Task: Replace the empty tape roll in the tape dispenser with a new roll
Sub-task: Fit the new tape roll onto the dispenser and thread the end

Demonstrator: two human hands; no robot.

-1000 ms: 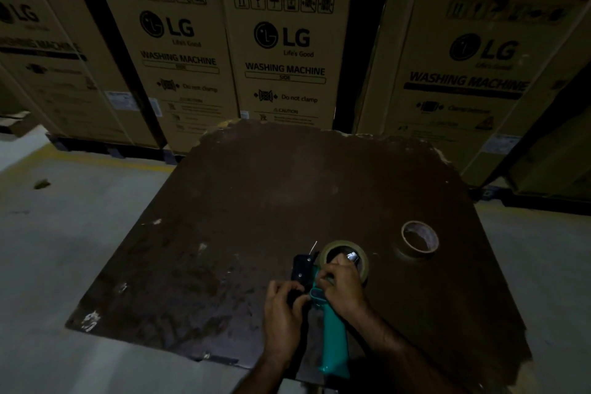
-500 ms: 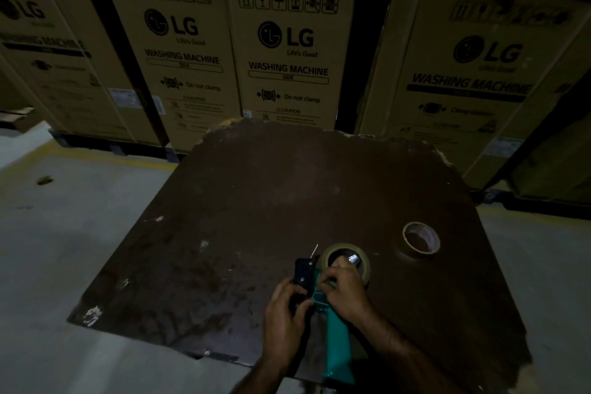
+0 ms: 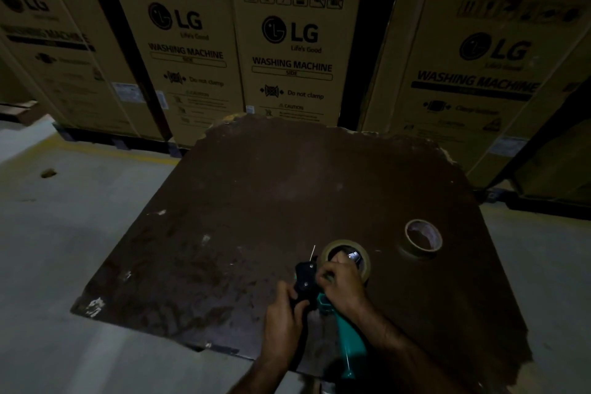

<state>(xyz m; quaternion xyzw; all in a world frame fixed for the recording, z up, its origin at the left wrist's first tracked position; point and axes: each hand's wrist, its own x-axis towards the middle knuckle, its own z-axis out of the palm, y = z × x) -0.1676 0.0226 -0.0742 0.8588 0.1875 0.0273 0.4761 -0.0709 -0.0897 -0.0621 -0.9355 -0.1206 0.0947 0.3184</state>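
Note:
A tape dispenser with a teal handle (image 3: 350, 349) and a black front end lies on the dark board (image 3: 287, 201) near its front edge. A tan tape roll (image 3: 363, 254) sits on the dispenser's hub. My left hand (image 3: 283, 320) grips the black front part. My right hand (image 3: 343, 285) pinches at the near edge of the tape roll, just above the handle. A short light strip sticks up beside the black part. Right of the dispenser, an empty cardboard tape core (image 3: 422, 237) stands on the board by itself.
Tall cardboard washing machine boxes (image 3: 291, 48) stand in a row behind the board. Grey concrete floor (image 3: 64, 249) with a yellow line lies to the left. The board's far edge is ragged and chipped.
Both hands stay on the dispenser with only slight finger shifts. The view has drifted a little.

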